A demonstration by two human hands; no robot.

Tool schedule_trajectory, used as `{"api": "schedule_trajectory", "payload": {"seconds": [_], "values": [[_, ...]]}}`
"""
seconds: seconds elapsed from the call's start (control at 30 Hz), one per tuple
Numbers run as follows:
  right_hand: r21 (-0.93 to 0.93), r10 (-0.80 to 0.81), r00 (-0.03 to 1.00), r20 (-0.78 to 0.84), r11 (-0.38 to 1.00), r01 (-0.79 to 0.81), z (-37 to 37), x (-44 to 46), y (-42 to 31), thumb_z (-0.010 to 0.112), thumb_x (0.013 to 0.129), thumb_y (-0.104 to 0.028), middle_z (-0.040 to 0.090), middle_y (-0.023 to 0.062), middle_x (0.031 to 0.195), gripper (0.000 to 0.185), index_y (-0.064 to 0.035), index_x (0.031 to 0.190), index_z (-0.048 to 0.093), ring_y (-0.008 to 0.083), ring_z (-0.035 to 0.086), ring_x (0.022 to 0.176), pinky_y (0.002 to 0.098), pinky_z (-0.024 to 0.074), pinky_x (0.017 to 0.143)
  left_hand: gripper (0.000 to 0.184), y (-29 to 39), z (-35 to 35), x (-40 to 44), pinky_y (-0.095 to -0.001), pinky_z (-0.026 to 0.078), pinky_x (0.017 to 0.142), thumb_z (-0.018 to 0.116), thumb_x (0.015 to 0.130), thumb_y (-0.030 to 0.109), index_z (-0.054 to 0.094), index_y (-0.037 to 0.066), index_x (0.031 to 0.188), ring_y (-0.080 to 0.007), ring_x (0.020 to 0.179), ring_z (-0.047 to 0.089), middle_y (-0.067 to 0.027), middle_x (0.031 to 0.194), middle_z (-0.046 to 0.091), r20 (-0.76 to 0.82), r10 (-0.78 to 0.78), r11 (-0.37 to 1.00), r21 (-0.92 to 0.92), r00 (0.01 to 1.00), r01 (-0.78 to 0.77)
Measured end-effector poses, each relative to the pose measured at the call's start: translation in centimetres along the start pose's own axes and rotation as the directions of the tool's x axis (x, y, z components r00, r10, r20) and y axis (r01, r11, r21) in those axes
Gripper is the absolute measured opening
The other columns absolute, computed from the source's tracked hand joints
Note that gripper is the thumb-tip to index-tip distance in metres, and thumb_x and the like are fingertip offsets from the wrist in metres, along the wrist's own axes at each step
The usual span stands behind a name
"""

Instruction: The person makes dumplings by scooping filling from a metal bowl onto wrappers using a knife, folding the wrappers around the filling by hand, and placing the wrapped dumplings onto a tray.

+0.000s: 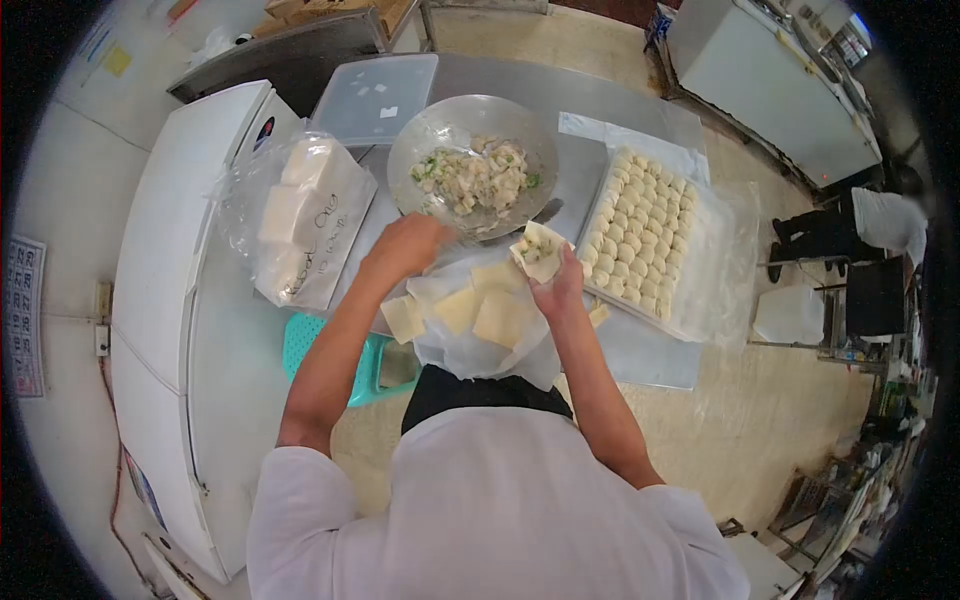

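My right hand (560, 287) holds a square wrapper (538, 250) with pale filling and green bits on it. At the near-left rim of a wide metal bowl (403, 150), my left hand (412, 243) is closed, with a blurred thing at its fingertips that I cannot make out. Chunky pale filling (478, 178) with green pieces lies in the bowl. Below my hands, several loose yellowish wrappers (500, 318) lie on white plastic (432, 350). Right of my right hand, a tray (655, 318) bears rows of round white dumplings (638, 230).
A plastic bag (310, 220) of stacked white blocks stands at the left, beside a white fridge (165, 250). Behind it is a translucent lid (375, 95). A turquoise basket (365, 375) sits below the metal table's edge (650, 370). Another person (885, 222) is far right.
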State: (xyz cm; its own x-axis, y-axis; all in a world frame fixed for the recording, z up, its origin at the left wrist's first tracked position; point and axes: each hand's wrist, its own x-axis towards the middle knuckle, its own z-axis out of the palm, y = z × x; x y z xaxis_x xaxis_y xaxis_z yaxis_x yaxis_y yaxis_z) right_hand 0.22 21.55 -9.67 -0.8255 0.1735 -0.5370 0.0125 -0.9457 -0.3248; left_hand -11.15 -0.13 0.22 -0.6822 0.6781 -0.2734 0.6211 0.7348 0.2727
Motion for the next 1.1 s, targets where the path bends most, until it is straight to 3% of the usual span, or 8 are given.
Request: {"api": "schedule_trajectory", "payload": {"seconds": [0.07, 0.3, 0.4, 0.47, 0.6, 0.7, 0.9, 1.1], "values": [[0.005, -0.004, 0.997, -0.072, 1.0, 0.004, 0.4, 0.2, 0.2, 0.036, 0.102, -0.035, 0.056, 0.0109, 0.129, 0.041, -0.0071, 0.13, 0.048, 0.0311, 0.054, 0.118, 0.0544, 0.0419, 0.103, 0.031, -0.1, -0.7, -0.5, -0.0516, 0.048, 0.075, 0.054, 0.094, 0.029, 0.067, 0.001, 0.097, -0.0449, 0.084, 0.062, -0.0271, 0.085, 0.064, -0.008, -0.163, 0.985, -0.065, 0.987, 0.163], [0.045, 0.013, 0.994, -0.104, 0.999, -0.008, 0.7, 0.6, 1.5, 0.036, 0.103, -0.036, 0.056, 0.0108, 0.13, 0.041, -0.0075, 0.13, 0.049, 0.0309, 0.055, 0.118, 0.0563, 0.0417, 0.102, 0.03, 1.0, 2.0, -2.5, -0.0446, 0.051, 0.07, 0.055, 0.082, 0.005, 0.068, 0.007, 0.109, -0.0379, 0.077, 0.065, -0.0206, 0.083, 0.066, -0.123, -0.056, 0.988, -0.148, 0.991, 0.038], [0.001, 0.011, 0.988, -0.154, 1.0, -0.011, 1.9, -0.3, 1.3, 0.035, 0.103, -0.035, 0.056, 0.0108, 0.13, 0.041, -0.0076, 0.13, 0.049, 0.0306, 0.053, 0.12, 0.0561, 0.0411, 0.102, 0.036, 2.5, 1.6, -3.4, -0.0393, 0.048, 0.064, 0.057, 0.08, 0.001, 0.067, 0.008, 0.115, -0.0332, 0.07, 0.063, -0.0176, 0.079, 0.065, -0.011, -0.077, 0.85, -0.523, 0.997, 0.06], [0.036, 0.029, 0.989, -0.146, 0.999, -0.024, 3.0, -1.7, 0.4, 0.034, 0.103, -0.034, 0.055, 0.0104, 0.131, 0.041, -0.0081, 0.13, 0.049, 0.0303, 0.051, 0.122, 0.0555, 0.0376, 0.105, 0.04, 3.2, 3.8, -4.1, -0.0349, 0.045, 0.06, 0.06, 0.079, 0.0, 0.067, 0.01, 0.117, -0.0273, 0.067, 0.06, -0.0133, 0.074, 0.06, -0.155, -0.039, 0.677, -0.731, 0.987, -0.088], [0.047, -0.007, 0.993, -0.121, 0.999, 0.013, 3.4, -2.6, -1.2, 0.033, 0.103, -0.032, 0.055, 0.0115, 0.131, 0.042, -0.0058, 0.131, 0.049, 0.0302, 0.051, 0.123, 0.0529, 0.0334, 0.109, 0.048, 5.1, 8.0, -4.6, -0.0332, 0.047, 0.06, 0.059, 0.077, -0.007, 0.068, 0.015, 0.119, -0.0229, 0.064, 0.057, -0.0108, 0.073, 0.054, -0.385, 0.088, 0.89, -0.383, 0.919, -0.246], [0.089, -0.092, 0.994, -0.055, 0.991, 0.097, 1.5, -1.6, -1.8, 0.027, 0.103, -0.031, 0.052, 0.0131, 0.133, 0.046, -0.0032, 0.133, 0.048, 0.0316, 0.048, 0.123, 0.0527, 0.0296, 0.111, 0.044, 7.1, 4.1, -7.1, -0.034, 0.047, 0.061, 0.061, 0.077, -0.006, 0.069, 0.013, 0.115, -0.0266, 0.065, 0.057, -0.0129, 0.077, 0.057, -0.371, -0.018, 0.888, -0.434, 0.929, -0.155], [0.132, -0.164, 0.986, 0.0, 0.978, 0.163, 3.4, -2.9, -1.7, 0.026, 0.103, -0.029, 0.054, 0.0168, 0.126, 0.046, 0.0012, 0.13, 0.049, 0.0323, 0.051, 0.117, 0.0502, 0.0359, 0.107, 0.043, 7.8, 5.9, -4.8, -0.035, 0.048, 0.06, 0.06, 0.077, -0.006, 0.07, 0.012, 0.115, -0.0274, 0.065, 0.058, -0.014, 0.078, 0.057, -0.439, 0.122, 0.876, -0.374, 0.89, -0.304], [0.16, -0.252, 0.962, -0.109, 0.95, 0.267, 2.6, -4.1, -2.2, 0.038, 0.102, -0.025, 0.056, 0.0161, 0.122, 0.037, 0.0007, 0.125, 0.05, 0.0319, 0.052, 0.116, 0.0478, 0.0407, 0.102, 0.041, 9.2, 2.3, -7.1, -0.0377, 0.048, 0.062, 0.06, 0.078, -0.004, 0.069, 0.011, 0.115, -0.0292, 0.066, 0.058, -0.0151, 0.078, 0.056, -0.49, 0.114, 0.822, -0.443, 0.864, -0.359]]}}
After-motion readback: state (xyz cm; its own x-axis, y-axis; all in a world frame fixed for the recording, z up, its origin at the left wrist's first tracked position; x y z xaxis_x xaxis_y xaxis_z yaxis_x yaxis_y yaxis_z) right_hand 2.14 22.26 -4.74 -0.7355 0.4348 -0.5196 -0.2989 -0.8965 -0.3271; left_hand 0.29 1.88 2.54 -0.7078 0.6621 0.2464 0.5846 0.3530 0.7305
